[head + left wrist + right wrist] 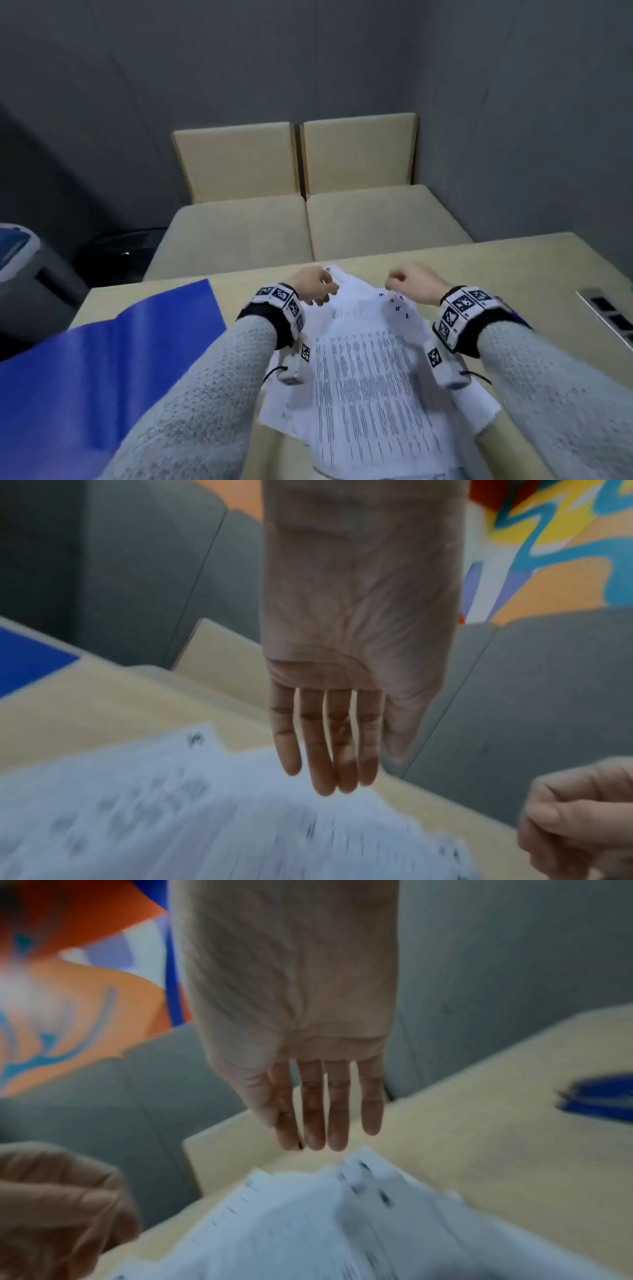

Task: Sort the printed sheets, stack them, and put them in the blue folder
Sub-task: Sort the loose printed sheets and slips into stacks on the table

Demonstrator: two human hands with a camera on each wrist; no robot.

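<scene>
Printed sheets (363,359) lie loosely fanned on desk (513,263), long axis running away from person, between both hands. Left hand (313,286) and right hand (411,282) apart over far edge, fingers extended in wrist views, gripping nothing. Blue folder (113,359) open just left of left hand, the nearer one.

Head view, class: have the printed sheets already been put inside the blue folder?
No: the printed sheets lie fanned loose on the table, beside the blue folder.

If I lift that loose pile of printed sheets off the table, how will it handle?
Probably floppy: the printed sheets are thin paper and would sag from a single-edge grip. They lie fanned and misaligned, so they will likely slide apart unless squared first. Light, probably; the table looks smooth, so a push should slide them easily.
</scene>
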